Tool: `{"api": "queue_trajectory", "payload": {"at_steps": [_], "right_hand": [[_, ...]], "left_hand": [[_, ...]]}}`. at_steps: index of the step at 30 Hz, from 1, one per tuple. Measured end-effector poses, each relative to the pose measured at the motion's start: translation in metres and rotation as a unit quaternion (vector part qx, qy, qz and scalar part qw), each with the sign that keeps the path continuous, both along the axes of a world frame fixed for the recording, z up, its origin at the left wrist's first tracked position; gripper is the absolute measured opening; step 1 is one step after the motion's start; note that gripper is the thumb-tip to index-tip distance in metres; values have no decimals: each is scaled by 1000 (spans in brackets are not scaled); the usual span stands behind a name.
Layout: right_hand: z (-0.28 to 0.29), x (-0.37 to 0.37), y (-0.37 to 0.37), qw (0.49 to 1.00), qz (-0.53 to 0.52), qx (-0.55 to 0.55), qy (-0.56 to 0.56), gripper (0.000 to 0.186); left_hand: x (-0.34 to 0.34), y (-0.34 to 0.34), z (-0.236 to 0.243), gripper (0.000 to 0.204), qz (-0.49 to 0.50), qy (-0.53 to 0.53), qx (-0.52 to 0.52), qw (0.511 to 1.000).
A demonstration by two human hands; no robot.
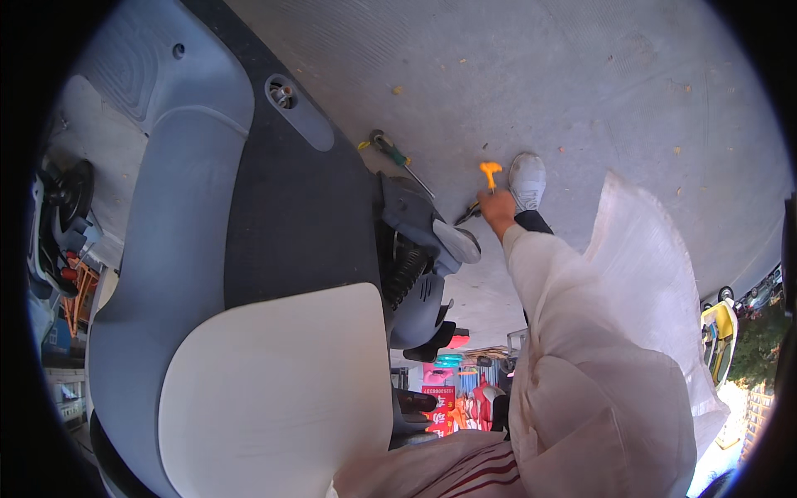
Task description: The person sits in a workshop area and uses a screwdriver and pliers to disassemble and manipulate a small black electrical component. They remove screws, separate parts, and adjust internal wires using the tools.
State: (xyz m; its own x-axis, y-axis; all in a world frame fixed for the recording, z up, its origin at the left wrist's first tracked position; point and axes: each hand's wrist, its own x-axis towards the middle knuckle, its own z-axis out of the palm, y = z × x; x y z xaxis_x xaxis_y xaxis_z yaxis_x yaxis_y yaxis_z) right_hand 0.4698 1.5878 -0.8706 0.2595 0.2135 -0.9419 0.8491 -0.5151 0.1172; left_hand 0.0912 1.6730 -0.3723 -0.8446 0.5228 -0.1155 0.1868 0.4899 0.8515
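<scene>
My right hand (497, 209) reaches low near the floor, its fingers closed around a tool with an orange-yellow, T-shaped handle (491, 170). A dark, narrow tool end (468, 214) shows at the hand's left side; whether it belongs to that same tool I cannot tell. Just left of the hand is the grey scooter (187, 249) with its black side panel (299, 224), coil spring (407, 274) and pale seat (278, 390). A screwdriver (395, 153) with a dark green handle lies on the floor beyond the spring. My left hand is out of view.
Concrete floor (598, 108) spreads ahead and to the right. A light shoe (527, 180) stands beside my right hand. Shop goods and a red sign (440, 402) appear at the bottom. A yellow object (721, 332) is at the right, and other vehicle parts (66, 207) at the left.
</scene>
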Motion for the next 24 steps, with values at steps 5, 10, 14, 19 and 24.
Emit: {"api": "queue_trajectory", "payload": {"at_steps": [5, 10, 14, 19, 24], "right_hand": [[-46, 18, -103, 984, -154, -53, -76, 84], [-75, 22, -126, 982, -175, 33, -64, 78], [-7, -26, -20, 990, -47, 111, 71, 54], [9, -102, 98, 959, 37, 168, 227, 38], [-6, -186, 126, 950, 149, 144, 233, 40]], "left_hand": [[8, 2, -14, 53, -11, 11, -17, 1000], [12, 0, -28, 53, -20, 13, -30, 999], [15, -1, -23, 53, -11, 20, -30, 999], [15, 1, -18, 54, -1, 18, -15, 1000], [16, 1, -8, 54, 1, 26, 1, 1000]]}}
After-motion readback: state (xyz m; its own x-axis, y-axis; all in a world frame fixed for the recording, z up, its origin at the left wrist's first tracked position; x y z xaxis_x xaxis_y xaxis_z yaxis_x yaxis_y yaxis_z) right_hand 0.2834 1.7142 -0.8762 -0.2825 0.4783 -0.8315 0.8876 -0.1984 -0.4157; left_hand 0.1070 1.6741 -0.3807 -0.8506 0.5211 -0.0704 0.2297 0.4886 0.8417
